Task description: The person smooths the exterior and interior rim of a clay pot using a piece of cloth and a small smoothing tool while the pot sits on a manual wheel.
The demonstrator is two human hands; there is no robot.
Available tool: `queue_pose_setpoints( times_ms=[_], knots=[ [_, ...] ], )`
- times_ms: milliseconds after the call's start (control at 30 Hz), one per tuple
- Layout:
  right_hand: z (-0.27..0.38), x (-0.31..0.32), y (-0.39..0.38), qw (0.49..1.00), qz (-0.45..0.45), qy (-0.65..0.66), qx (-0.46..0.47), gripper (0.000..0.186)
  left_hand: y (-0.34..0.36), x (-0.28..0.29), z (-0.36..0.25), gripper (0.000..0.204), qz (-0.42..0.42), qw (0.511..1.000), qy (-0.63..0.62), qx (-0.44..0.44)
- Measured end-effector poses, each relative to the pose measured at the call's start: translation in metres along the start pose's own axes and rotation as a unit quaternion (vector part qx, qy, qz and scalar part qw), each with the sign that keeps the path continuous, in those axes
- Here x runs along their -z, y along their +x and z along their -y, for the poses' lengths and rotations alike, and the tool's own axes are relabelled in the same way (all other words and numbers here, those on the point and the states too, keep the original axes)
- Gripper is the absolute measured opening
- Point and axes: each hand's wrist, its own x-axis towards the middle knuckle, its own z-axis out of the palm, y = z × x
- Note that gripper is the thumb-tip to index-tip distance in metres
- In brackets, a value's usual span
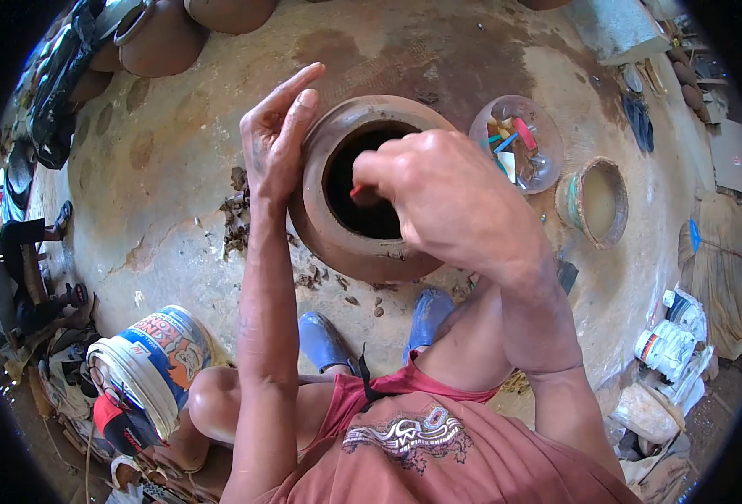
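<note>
A large round brown clay pot (363, 262) with a wide dark mouth stands upright on the floor before me. My left hand (277, 139) rests along the pot's left side, fingers stretched out and thumb apart, gripping nothing. Over the mouth, my right hand (451, 189) is closed with its fingers curled in at the opening. A small red piece (357, 192) shows at its fingertips; the rest of it is hidden by the hand. The pot's inside is too dark to make out.
Right of the pot is a clear plastic basin (549, 126) holding small coloured tools and scraps, beside a bucket of cloudy liquid (602, 202). Clay crumbs (236, 214) litter the left. A white-and-blue bucket (157, 353) stands lower left. Other clay pots (161, 42) sit at the back left.
</note>
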Motion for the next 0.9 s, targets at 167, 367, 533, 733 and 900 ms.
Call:
queue_pose_setpoints(
  times_ms=[167, 367, 533, 733, 900],
  knots=[
    [0.000, -0.011, 0.007, 0.989, -0.136, -0.026, -0.059, 0.014, -0.044, 0.000, -0.003, 0.041, -0.104, 0.994, -0.017, 0.032],
    [0.006, -0.022, 0.007, 0.971, -0.196, -0.028, -0.132, 0.013, -0.099, -0.018, -0.012, 0.050, -0.109, 0.994, 0.023, 0.014],
    [0.013, -0.022, 0.009, 0.961, -0.221, -0.048, -0.161, 0.016, -0.104, -0.021, -0.018, 0.054, -0.105, 0.990, 0.083, -0.047],
    [0.018, -0.027, 0.012, 0.957, -0.227, -0.063, -0.171, 0.016, -0.107, -0.026, -0.017, 0.055, -0.118, 0.989, 0.088, -0.023],
    [0.018, -0.034, 0.014, 0.963, -0.218, -0.037, -0.155, 0.016, -0.108, -0.028, -0.019, 0.054, -0.122, 0.988, 0.093, -0.016]
  ],
)
